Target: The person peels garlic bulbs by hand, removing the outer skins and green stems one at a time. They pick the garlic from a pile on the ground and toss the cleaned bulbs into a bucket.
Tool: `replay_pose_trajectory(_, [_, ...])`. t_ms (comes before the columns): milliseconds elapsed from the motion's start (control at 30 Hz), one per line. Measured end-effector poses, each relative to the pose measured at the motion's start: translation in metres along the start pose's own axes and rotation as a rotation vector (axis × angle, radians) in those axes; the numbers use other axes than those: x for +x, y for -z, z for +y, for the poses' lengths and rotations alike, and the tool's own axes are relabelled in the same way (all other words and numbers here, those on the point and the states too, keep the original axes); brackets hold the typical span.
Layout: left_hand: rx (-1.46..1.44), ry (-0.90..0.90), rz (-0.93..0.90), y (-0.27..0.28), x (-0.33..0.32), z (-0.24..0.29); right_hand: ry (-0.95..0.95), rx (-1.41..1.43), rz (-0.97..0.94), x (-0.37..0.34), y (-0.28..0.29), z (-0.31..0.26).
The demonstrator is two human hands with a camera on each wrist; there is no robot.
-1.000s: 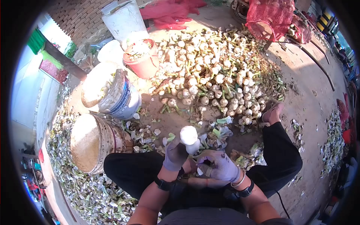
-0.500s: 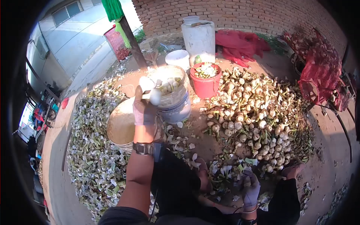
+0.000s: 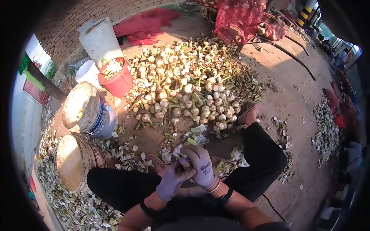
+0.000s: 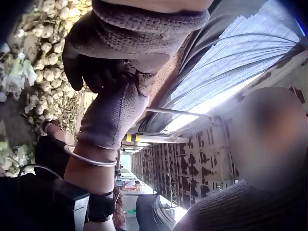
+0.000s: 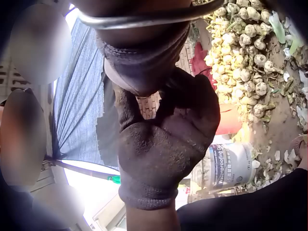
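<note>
In the head view, the gloved left hand (image 3: 170, 182) and gloved right hand (image 3: 201, 166) meet above the lap, fingers curled close together. What lies between them is hidden by the gloves. The left wrist view has the left hand (image 4: 130, 41) across the top, against the right hand (image 4: 113, 113). From the right wrist, the left hand (image 5: 161, 149) shows its soiled palm below the right hand (image 5: 139, 72). Beyond them spreads a heap of garlic bulbs with stalks (image 3: 189, 88). Loose peelings (image 3: 196, 139) lie just past the fingers.
At left stand a wide bucket (image 3: 90, 161), a labelled bucket (image 3: 106, 120), a red bucket (image 3: 120, 85), a small white bucket (image 3: 88, 73) and a white container (image 3: 101, 41). Peelings (image 3: 77, 200) cover the ground at lower left. Red mesh bags (image 3: 239, 19) are at the back.
The left hand held two white bulbs over the buckets half a second ago; it is back beside the right hand, the bulbs out of sight. The head view has swung right.
</note>
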State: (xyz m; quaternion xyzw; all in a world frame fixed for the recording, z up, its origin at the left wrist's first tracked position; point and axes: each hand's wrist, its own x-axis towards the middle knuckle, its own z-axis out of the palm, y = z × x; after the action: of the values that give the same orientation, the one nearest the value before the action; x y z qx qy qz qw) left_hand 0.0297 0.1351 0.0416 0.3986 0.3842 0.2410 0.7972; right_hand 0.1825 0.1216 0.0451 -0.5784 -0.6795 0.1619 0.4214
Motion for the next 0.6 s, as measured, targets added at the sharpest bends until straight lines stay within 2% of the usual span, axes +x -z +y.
replay_pose_trajectory(33, [-0.007,0.002,-0.008,0.001,0.007,-0.005,0.001,-0.071,0.014,-0.004,0.003,0.005])
replay_pose_trajectory(67, [-0.176,0.105,-0.080,0.004,0.012,-0.010,-0.005,-0.078,0.006,-0.009,0.001,0.011])
replay_pose_trajectory(100, [-0.344,0.208,-0.149,0.006,0.019,-0.017,-0.181,0.218,-0.005,-0.014,-0.004,0.019])
replay_pose_trajectory(133, [-0.348,0.216,-0.154,0.007,0.030,-0.030,-0.358,0.516,-0.008,-0.015,-0.009,0.030])
replay_pose_trajectory(167, [-0.294,0.123,-0.171,0.008,0.041,-0.047,-0.371,0.512,-0.008,-0.012,-0.012,0.045])
replay_pose_trajectory(200, [-0.242,0.027,-0.187,0.002,0.051,-0.051,-0.468,0.586,-0.069,-0.005,-0.013,0.063])
replay_pose_trajectory(233, [-0.251,0.033,-0.190,-0.003,0.063,-0.052,-0.563,0.657,-0.129,0.005,-0.014,0.085])
replay_pose_trajectory(267, [-0.172,0.096,-0.091,-0.014,0.075,-0.041,-0.653,0.592,-0.026,0.020,-0.012,0.110])
replay_pose_trajectory(300, [-0.092,0.162,0.009,-0.024,0.084,-0.032,-0.688,0.522,0.192,0.027,-0.027,0.169])
replay_pose_trajectory(333, [-0.118,0.092,0.077,-0.035,0.093,-0.030,-0.543,-0.048,0.315,0.045,-0.018,0.212])
replay_pose_trajectory(367, [-0.123,0.093,0.078,-0.031,0.103,-0.029,-0.490,-0.352,0.469,0.061,-0.013,0.253])
replay_pose_trajectory(433, [-0.053,0.056,0.060,-0.018,0.116,-0.027,-0.670,-0.600,0.361,0.079,-0.001,0.327])
replay_pose_trajectory(500, [-0.066,0.078,0.110,0.000,0.126,-0.022,-0.675,-0.458,0.164,0.071,0.005,0.406])
replay_pose_trajectory(533, [-0.075,0.084,0.147,0.008,0.135,-0.020,-0.771,-0.367,-0.051,0.082,0.020,0.397])
replay_pose_trajectory(600, [-0.107,0.071,0.195,0.020,0.154,-0.031,-0.685,-0.366,-0.039,0.095,0.034,0.352])
